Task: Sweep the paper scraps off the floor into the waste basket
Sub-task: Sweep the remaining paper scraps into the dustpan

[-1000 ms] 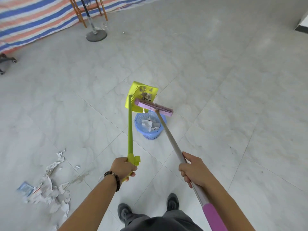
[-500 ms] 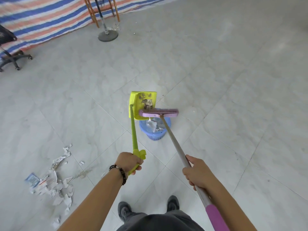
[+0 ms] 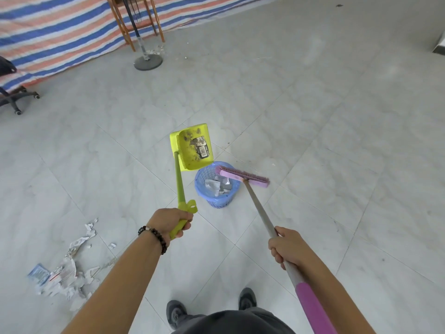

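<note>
Overhead, the left hand (image 3: 169,219) grips a green dustpan (image 3: 192,147) tipped above the blue waste basket (image 3: 216,186), which holds paper. The right hand (image 3: 286,247) grips the pink broom (image 3: 243,177) across the basket's rim. Loose paper scraps (image 3: 67,268) lie on the floor (image 3: 313,141), well left.

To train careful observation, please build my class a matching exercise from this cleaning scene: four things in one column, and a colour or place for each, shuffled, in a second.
Things:
1 dustpan
2 waste basket
3 broom
4 loose paper scraps

Matches:
A held by the right hand
B blue
C white, at lower left
D held by the left hand

Pairs: 1-D, 2-B, 3-A, 4-C.
</note>
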